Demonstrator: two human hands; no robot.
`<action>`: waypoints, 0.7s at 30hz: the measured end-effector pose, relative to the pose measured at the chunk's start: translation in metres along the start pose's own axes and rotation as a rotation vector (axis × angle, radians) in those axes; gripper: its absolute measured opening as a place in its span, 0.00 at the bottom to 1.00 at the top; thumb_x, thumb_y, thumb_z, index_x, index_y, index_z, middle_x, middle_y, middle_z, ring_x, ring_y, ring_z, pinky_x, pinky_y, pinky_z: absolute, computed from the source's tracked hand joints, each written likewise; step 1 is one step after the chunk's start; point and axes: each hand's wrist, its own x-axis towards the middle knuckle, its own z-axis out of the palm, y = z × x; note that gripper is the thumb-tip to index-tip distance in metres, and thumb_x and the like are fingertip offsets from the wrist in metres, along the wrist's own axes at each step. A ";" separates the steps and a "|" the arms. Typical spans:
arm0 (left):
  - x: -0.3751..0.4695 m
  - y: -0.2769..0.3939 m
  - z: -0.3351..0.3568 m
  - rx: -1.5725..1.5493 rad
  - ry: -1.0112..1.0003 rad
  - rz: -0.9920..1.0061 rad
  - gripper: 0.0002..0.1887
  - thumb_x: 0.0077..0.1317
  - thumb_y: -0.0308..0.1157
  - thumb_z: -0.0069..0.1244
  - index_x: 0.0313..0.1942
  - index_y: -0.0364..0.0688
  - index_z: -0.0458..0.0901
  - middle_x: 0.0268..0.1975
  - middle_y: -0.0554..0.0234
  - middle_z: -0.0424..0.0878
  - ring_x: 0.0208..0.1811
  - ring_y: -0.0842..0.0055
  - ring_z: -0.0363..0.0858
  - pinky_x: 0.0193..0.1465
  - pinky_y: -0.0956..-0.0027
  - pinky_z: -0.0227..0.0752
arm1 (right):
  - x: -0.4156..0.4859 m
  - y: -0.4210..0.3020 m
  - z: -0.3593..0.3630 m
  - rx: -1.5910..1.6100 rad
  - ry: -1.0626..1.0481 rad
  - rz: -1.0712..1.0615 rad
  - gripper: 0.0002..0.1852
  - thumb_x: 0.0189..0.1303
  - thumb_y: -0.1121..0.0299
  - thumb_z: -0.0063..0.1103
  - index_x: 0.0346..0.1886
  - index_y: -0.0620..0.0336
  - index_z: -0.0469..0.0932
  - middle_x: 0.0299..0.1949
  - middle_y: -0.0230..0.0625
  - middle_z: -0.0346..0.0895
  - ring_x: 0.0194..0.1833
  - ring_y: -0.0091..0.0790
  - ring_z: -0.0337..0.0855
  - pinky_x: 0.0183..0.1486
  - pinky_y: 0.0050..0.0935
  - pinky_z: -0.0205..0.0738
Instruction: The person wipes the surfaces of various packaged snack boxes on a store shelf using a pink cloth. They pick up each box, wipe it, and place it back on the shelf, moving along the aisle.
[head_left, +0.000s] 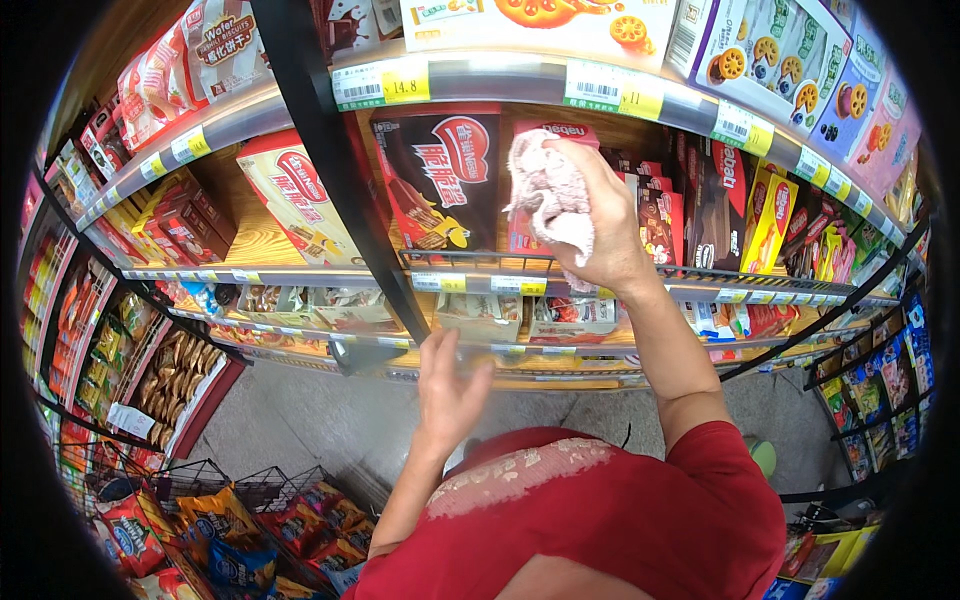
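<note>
My right hand (604, 217) grips a crumpled pale pink cloth (551, 195) in front of a shelf of boxed wafers, its wrist just above the shelf's black wire rail (480, 259). The cloth partly covers a red and pink box (525, 232) behind it. To its left stands a dark Nestlé wafer box (442, 180). My left hand (450, 375) is lower, near the lower shelves beside a black upright, with its fingers apart and slightly blurred; it holds nothing that I can see. A cream Nestlé wafer box (300, 195) stands left of the upright.
Price labels line the upper shelf edge (517, 79). A yellow wafer box (769, 217) and dark boxes stand to the right. Small packets fill trays (480, 315) on a lower shelf. Wire baskets with snack bags (225, 517) are at lower left, and another rack (874, 375) stands at far right.
</note>
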 end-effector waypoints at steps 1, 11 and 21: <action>0.000 -0.001 -0.001 0.005 0.014 0.004 0.29 0.54 0.29 0.60 0.55 0.26 0.71 0.55 0.42 0.71 0.52 0.57 0.75 0.54 0.62 0.71 | 0.007 -0.003 0.004 -0.012 0.004 -0.055 0.36 0.31 0.79 0.72 0.52 0.65 0.71 0.47 0.51 0.75 0.49 0.52 0.78 0.50 0.39 0.74; 0.003 -0.012 -0.013 -0.028 0.070 0.039 0.27 0.53 0.26 0.59 0.54 0.26 0.71 0.53 0.44 0.72 0.51 0.59 0.75 0.54 0.64 0.71 | 0.049 -0.001 0.051 -0.265 -0.264 -0.004 0.29 0.40 0.74 0.67 0.51 0.63 0.72 0.53 0.56 0.67 0.55 0.60 0.68 0.57 0.47 0.65; 0.012 -0.025 -0.023 -0.040 0.068 0.041 0.27 0.53 0.24 0.59 0.53 0.26 0.72 0.52 0.45 0.73 0.50 0.61 0.76 0.53 0.65 0.71 | 0.051 -0.035 0.041 -0.378 -0.201 -0.110 0.33 0.38 0.75 0.65 0.54 0.73 0.68 0.48 0.58 0.67 0.48 0.56 0.69 0.51 0.44 0.70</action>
